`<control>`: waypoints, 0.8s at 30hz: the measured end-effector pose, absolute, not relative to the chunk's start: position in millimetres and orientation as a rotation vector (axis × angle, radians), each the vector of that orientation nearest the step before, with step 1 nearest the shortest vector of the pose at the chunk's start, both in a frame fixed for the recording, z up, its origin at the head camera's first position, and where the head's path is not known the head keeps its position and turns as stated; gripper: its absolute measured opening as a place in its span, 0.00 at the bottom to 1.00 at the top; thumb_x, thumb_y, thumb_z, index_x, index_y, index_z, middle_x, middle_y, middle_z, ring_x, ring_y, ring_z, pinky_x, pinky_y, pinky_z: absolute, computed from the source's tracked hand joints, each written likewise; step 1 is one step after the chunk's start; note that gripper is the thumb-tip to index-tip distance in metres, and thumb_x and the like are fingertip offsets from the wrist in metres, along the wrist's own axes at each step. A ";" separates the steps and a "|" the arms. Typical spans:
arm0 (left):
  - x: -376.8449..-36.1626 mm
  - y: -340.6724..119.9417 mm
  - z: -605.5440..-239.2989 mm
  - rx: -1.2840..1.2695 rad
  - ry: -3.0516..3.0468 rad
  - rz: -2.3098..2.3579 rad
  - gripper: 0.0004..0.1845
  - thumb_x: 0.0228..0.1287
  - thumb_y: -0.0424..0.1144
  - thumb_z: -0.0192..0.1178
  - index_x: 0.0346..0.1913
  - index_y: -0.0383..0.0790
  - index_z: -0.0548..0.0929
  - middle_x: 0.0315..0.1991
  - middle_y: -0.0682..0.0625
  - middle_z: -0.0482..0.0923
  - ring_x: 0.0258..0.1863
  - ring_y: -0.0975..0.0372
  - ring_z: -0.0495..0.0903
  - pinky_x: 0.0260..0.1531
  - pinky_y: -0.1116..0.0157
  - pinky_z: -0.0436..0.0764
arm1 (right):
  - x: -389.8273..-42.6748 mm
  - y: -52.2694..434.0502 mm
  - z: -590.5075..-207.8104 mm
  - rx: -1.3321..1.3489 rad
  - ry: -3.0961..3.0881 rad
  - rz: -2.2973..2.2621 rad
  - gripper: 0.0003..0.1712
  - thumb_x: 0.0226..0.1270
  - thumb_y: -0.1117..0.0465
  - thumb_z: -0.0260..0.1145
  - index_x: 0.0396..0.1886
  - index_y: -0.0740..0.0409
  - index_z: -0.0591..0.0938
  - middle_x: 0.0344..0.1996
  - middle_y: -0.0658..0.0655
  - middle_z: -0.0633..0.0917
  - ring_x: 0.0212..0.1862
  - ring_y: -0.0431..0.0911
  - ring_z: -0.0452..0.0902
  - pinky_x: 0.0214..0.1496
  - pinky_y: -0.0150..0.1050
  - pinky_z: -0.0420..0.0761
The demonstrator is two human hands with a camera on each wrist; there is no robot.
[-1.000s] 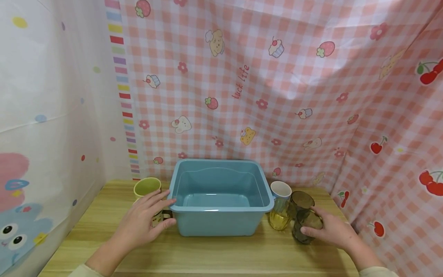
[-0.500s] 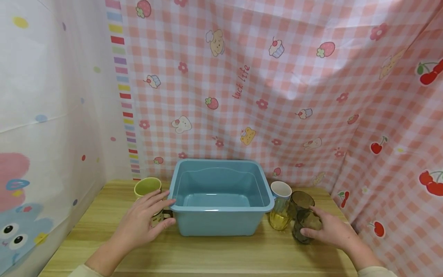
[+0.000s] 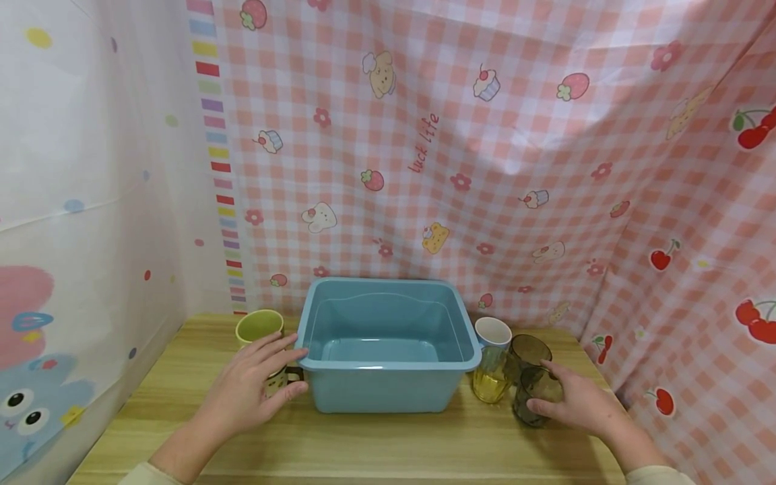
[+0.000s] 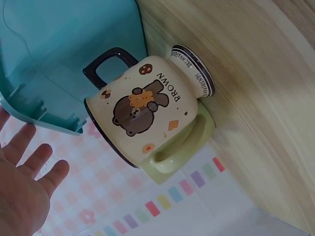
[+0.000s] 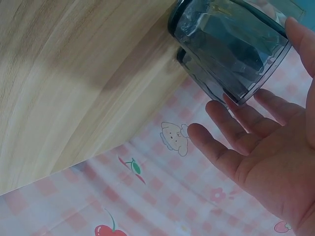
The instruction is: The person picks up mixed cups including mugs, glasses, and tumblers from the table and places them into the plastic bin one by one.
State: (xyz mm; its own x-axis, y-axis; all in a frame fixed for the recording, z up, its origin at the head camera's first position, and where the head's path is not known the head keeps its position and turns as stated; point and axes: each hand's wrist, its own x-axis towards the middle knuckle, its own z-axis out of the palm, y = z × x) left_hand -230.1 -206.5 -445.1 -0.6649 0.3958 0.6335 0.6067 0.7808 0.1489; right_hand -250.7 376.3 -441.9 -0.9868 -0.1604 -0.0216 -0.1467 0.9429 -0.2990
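Observation:
My left hand (image 3: 251,387) has its fingers extended, the fingertips resting at the left rim of a blue plastic basin (image 3: 382,391). Partly hidden under it in the head view is a cream mug (image 4: 142,110) with a bear print, "BROWN" lettering and a dark handle. A green mug (image 3: 259,327) stands behind that one. My right hand (image 3: 582,403) is beside the front dark smoky glass (image 3: 532,404), thumb at the near side of its rim. In the right wrist view the fingers (image 5: 226,125) are spread loosely around the glass's mouth, not curled round it.
Behind the front glass stands another dark glass (image 3: 530,349). To its left are an amber ribbed glass (image 3: 490,385) and a cup with a white inside (image 3: 492,332). The wooden table (image 3: 388,451) meets a pink checked cloth (image 3: 400,222) at the back and right.

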 end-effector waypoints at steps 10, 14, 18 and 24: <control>-229.6 -206.8 -445.4 -0.743 -2.385 -0.467 0.30 0.61 0.54 0.77 0.64 0.49 0.87 0.69 0.43 0.83 0.70 0.39 0.79 0.64 0.34 0.79 | -251.4 376.3 -445.5 -0.247 3.067 -0.486 0.60 0.61 0.35 0.79 0.78 0.70 0.68 0.65 0.81 0.80 0.62 0.75 0.81 0.59 0.69 0.82; -229.6 -206.7 -445.3 -0.744 -2.385 -0.461 0.29 0.61 0.54 0.77 0.64 0.49 0.87 0.69 0.44 0.83 0.70 0.40 0.79 0.64 0.35 0.80 | -251.0 376.0 -446.1 -0.257 3.076 -0.494 0.59 0.61 0.35 0.79 0.78 0.70 0.69 0.64 0.81 0.80 0.62 0.75 0.81 0.59 0.69 0.82; -229.2 -206.4 -445.0 -0.743 -2.388 -0.460 0.29 0.61 0.54 0.77 0.64 0.49 0.88 0.69 0.44 0.84 0.69 0.40 0.79 0.64 0.35 0.80 | -250.5 375.5 -446.2 -0.257 3.084 -0.503 0.59 0.60 0.36 0.80 0.77 0.70 0.69 0.64 0.81 0.81 0.62 0.75 0.81 0.59 0.69 0.83; -228.4 -206.1 -444.7 -0.738 -2.396 -0.468 0.29 0.61 0.54 0.77 0.64 0.48 0.87 0.69 0.44 0.83 0.69 0.40 0.79 0.63 0.34 0.80 | -250.7 375.1 -446.5 -0.254 3.094 -0.511 0.58 0.60 0.36 0.80 0.77 0.70 0.70 0.62 0.80 0.82 0.61 0.74 0.82 0.58 0.69 0.83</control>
State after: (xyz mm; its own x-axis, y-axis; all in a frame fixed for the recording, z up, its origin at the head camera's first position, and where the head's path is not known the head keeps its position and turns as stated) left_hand -228.4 -206.1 -444.7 -0.6770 0.3948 0.6212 0.5997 0.7852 0.1545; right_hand -250.7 375.1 -446.5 -0.9870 -0.1579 0.0311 -0.1595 0.9343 -0.3188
